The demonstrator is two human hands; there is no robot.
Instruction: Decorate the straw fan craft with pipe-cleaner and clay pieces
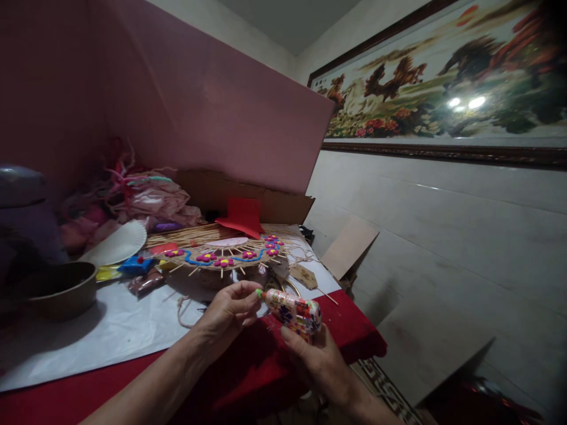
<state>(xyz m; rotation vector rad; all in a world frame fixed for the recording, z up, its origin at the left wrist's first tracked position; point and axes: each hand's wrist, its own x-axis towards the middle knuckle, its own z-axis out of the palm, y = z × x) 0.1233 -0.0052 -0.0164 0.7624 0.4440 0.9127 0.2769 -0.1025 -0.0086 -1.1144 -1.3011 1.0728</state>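
Note:
Just past the table's front edge, my right hand [316, 354] grips a flower-patterned hot glue gun [292, 311] with its nozzle pointing left. My left hand [233, 308] pinches a small green piece [258, 293] between thumb and fingertip. The green piece sits right at the nozzle tip; whether they touch I cannot tell. Behind both hands lies a fan-shaped craft [230, 257] of sticks and brown board, decorated with pink flowers and a wavy blue line. Scissors [290, 286] lie partly hidden behind the glue gun.
A dark round pot [62, 289] and a white paper plate [119, 242] stand left on the white sheet [133, 336]. Crumpled pink material [155, 198], thin sticks [177, 236] and red paper [243, 217] lie farther back. A tag-shaped board [303, 276] is at right, near the wall.

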